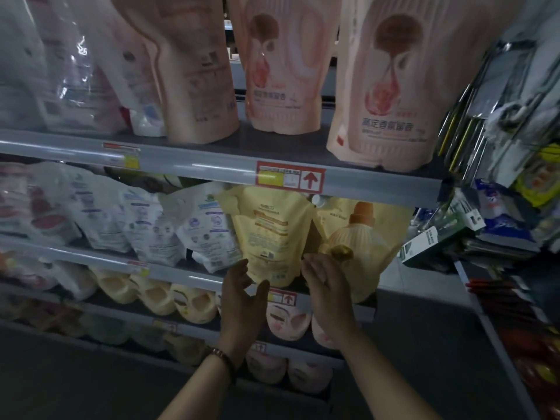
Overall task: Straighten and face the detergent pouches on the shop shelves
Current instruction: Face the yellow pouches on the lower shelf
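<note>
Large pink pouches (pixel 391 86) are stood on the upper shelf (pixel 212 165). Below, at right, a creased yellow pouch (pixel 269 234) is shown fine print outward, flanked by the left hand (pixel 242 301) and right hand (pixel 327 289), fingers loosely spread, nothing held.

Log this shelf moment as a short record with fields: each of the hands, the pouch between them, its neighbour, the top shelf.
left hand: open, palm turned inward, at the yellow pouch's lower left edge
right hand: open, at its lower right edge
contact: cannot tell
yellow pouch: second shelf, tilted, fine-print side out
bottle-print pouch: right of it, picture side out
pink pouches: top shelf, two facing forward
turned pink pouch: print-text side out
</note>
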